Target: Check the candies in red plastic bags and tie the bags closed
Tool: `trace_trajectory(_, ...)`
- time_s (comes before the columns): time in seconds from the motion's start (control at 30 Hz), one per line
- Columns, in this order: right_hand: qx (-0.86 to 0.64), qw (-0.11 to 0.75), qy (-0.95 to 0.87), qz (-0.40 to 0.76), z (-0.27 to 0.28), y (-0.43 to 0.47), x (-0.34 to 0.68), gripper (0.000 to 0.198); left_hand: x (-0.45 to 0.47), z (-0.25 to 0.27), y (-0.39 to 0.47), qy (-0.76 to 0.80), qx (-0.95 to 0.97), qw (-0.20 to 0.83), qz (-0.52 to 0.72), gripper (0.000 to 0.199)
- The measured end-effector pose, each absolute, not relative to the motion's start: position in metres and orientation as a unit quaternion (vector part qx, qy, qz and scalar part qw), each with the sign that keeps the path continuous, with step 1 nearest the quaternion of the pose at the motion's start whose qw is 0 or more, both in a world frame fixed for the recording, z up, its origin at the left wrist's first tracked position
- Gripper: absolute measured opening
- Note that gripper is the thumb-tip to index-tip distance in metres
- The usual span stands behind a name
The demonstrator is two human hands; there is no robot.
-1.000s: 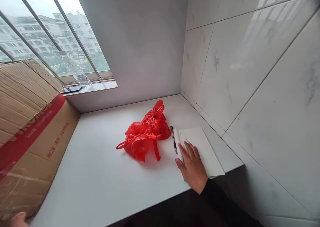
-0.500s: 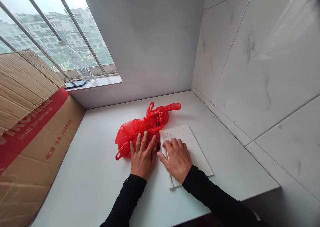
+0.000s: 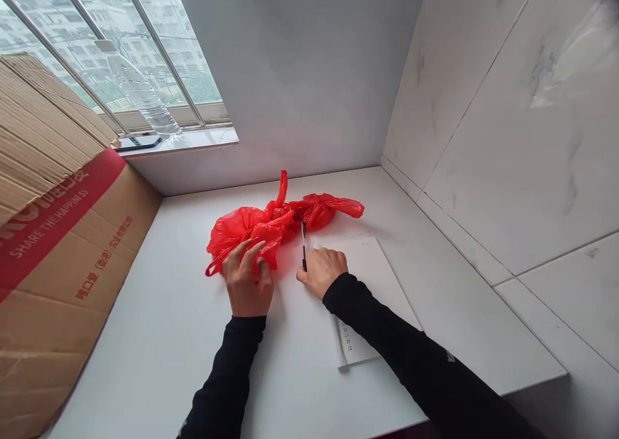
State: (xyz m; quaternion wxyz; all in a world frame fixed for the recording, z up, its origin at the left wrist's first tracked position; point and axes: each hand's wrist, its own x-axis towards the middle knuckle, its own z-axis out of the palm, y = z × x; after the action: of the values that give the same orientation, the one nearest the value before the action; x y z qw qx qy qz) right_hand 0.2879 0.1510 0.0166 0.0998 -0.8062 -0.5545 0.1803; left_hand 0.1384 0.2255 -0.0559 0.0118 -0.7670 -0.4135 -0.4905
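Observation:
A crumpled red plastic bag (image 3: 242,226) lies on the white table, its handles loose and a second bunched part stretching right. My left hand (image 3: 249,287) is on its near side, fingers curled into the plastic. Just right of the bag is a slim black-and-clear pen (image 3: 304,242). My right hand (image 3: 323,271) is closed at the pen's near end, thumb and forefinger against it; the far tip touches the bag's edge. Beneath my right hand and forearm lies a white notebook (image 3: 382,271) with handwritten numbers down its left side.
A large cardboard box (image 3: 72,284) stands along the left side. On the window sill are a clear water bottle (image 3: 140,91) and a dark phone (image 3: 139,143). A marbled tile wall (image 3: 507,136) borders the right; the table's front edge (image 3: 532,385) is at lower right.
My left hand and the bag have shifted left, uncovering the pen. From lying spread on the notebook, my right hand has closed at the pen. The bag's upper handle stands higher.

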Motion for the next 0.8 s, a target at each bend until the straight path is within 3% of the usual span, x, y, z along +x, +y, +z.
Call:
trace_trajectory(0.27,-0.720,0.344,-0.488,0.355,0.011,0.104,0.373,0.026,0.148,-0.049,0.211,-0.382,-0.767,-0.026,-0.515,0.024)
trace_trajectory(0.4,-0.684,0.430,-0.440,0.391,-0.008,0.091,0.404,0.027,0.170,-0.046,0.187,-0.260,-0.862,-0.077,-0.429,0.028)
trace_trajectory(0.57,-0.644,0.485,-0.428,0.408,-0.020,0.098,0.402,0.021,0.192,-0.048,0.178,-0.165,-0.936,-0.120,-0.285,0.034)
trace_trajectory(0.8,-0.629,0.510,-0.452,0.376,-0.007,0.075,0.368,0.009,0.188,-0.049,0.201,-0.252,-0.919,-0.133,-0.273,0.033)
